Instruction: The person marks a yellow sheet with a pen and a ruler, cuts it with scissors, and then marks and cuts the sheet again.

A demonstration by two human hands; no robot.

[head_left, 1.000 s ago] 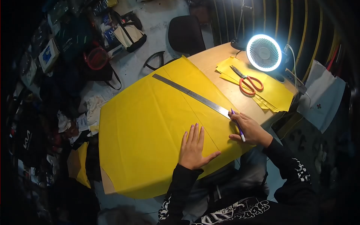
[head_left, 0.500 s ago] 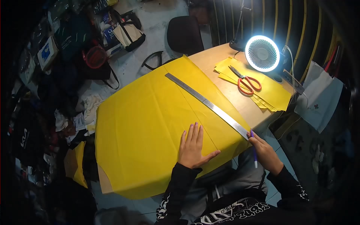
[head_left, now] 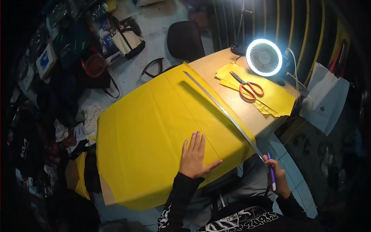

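A large sheet of yellow fabric covers most of the table, with thin lines marked along it. My left hand lies flat on the fabric near its front edge, fingers spread, beside one marked line. My right hand grips the near end of a long metal ruler and also holds a purple pen. The ruler is tilted on edge and raised off the fabric, with its shadow falling to the left. Its far end points toward the table's back edge.
Red-handled scissors rest on a stack of yellow fabric pieces at the right of the wooden table. A lit ring fan stands behind them. A white bag hangs at the right; a dark chair is beyond.
My right hand has moved toward my body and slightly right, lifting and tipping the ruler that lay flat on the fabric. My left hand stays flat on the fabric.
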